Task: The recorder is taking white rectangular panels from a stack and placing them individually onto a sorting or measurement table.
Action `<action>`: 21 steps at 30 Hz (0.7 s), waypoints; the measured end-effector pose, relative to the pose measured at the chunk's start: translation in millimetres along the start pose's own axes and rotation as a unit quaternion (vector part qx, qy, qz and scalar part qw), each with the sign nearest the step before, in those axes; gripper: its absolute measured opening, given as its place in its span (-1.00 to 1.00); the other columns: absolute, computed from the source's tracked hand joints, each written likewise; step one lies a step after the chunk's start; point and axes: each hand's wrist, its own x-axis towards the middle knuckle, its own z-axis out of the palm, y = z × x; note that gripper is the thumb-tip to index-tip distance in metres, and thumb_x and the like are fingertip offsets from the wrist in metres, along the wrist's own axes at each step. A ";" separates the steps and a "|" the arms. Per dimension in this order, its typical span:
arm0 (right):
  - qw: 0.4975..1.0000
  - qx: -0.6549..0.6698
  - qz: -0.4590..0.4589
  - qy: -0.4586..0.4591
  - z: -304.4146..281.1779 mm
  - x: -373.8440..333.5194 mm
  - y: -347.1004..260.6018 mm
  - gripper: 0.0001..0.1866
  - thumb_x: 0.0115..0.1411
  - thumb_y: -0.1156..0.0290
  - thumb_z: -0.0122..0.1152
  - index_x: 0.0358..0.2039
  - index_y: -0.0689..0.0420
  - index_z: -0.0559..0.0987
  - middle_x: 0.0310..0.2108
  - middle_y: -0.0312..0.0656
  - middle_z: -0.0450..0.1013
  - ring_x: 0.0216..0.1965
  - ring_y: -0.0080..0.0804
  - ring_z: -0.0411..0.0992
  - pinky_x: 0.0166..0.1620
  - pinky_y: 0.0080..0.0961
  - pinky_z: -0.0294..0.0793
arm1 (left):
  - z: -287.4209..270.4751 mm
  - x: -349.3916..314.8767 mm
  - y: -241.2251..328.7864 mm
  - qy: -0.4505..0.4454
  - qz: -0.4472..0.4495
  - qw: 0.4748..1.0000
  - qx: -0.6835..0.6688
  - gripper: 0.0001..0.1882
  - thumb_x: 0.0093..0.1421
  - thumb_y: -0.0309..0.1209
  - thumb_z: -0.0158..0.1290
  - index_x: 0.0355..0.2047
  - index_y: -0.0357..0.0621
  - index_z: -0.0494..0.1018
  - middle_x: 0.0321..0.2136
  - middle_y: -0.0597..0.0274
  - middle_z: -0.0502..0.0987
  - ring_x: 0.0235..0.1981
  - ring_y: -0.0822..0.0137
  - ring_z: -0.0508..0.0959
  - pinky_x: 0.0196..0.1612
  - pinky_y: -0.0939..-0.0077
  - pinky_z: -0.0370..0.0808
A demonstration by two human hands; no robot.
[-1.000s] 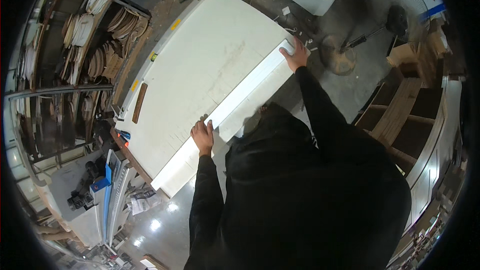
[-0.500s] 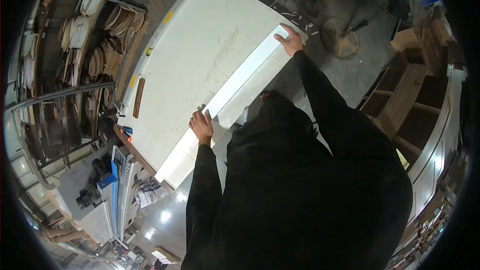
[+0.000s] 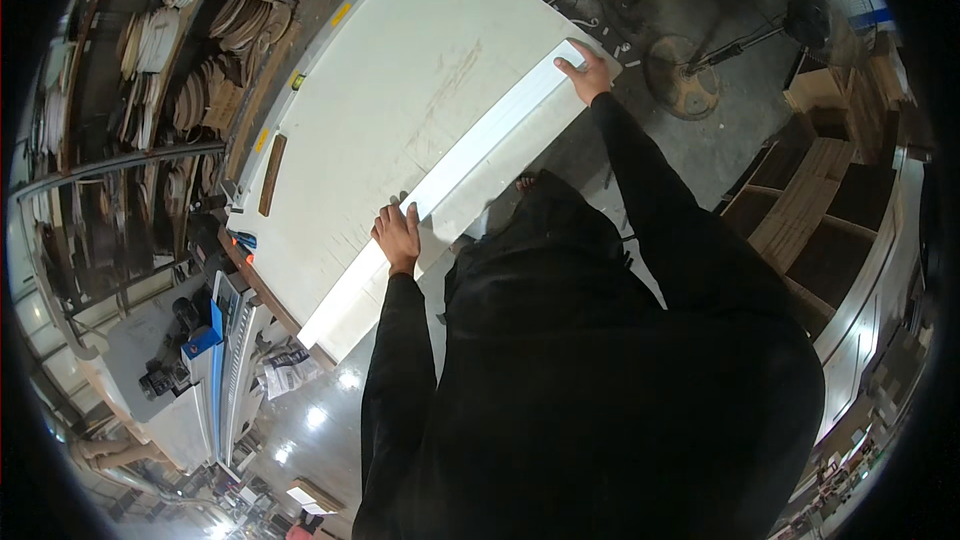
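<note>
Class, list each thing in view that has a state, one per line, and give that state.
Left hand: holding the white strip partway along
Right hand: holding its far end
White strip: lying on the table
Table: surface marked
Spirit level: lying along table edge
Brown strip: on table, untouched
Standing fan: upright; whether running, unclear
Storage rack: loaded

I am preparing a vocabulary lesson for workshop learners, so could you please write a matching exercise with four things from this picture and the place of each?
1. left hand
2. right hand
3. narrow brown piece
4. floor fan

A. at the upper right end of the white strip
B. beyond the table's right side
C. on the white strip, between its two ends
D. on the tabletop, near its left edge

Pairs: 1-C, 2-A, 3-D, 4-B
</note>
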 end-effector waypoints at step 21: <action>0.983 0.086 0.131 -0.097 -21.9 -1.3 -53.8 -0.22 0.10 -0.07 0.55 0.27 0.01 0.57 0.08 0.04 0.57 0.03 -0.24 0.55 0.09 -0.37 0.51 | -8.6 -8.7 -0.9 -0.044 -0.025 0.997 0.055 0.03 0.03 0.29 0.31 0.30 -0.21 0.35 0.08 0.07 0.49 0.09 -0.01 0.45 0.19 0.03 0.29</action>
